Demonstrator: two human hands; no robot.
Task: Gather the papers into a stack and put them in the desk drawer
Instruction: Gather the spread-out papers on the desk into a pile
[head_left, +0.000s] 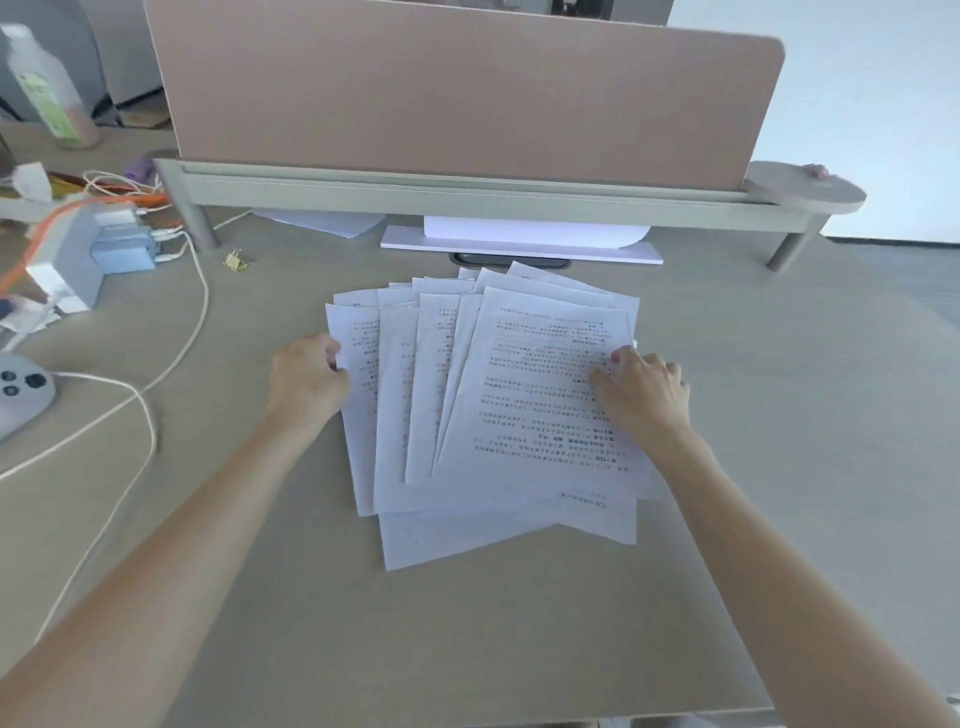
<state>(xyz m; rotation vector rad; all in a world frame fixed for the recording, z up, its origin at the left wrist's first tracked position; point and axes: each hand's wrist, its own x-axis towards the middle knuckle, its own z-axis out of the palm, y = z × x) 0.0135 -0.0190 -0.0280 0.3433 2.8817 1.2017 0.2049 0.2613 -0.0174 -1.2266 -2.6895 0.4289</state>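
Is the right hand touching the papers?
Touching. The head view shows the right hand lying flat on the top sheet of the fanned papers, fingers pressed onto the printed page with no gap.

Light was bright, soft and even, with faint shadows under the arms on the table (779, 364). Edges bowed (wide-angle lens); the printed text was blurred.

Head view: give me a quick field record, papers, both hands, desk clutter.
papers: white printed sheets, fanned and overlapping on the beige desk, not yet squared
left hand: left hand at the fan's left edge, fingers on the outermost sheet
right hand: right hand flat on the top sheet, right side
clutter: gold binder clip; white cable; grey power strip
drawer: not in view
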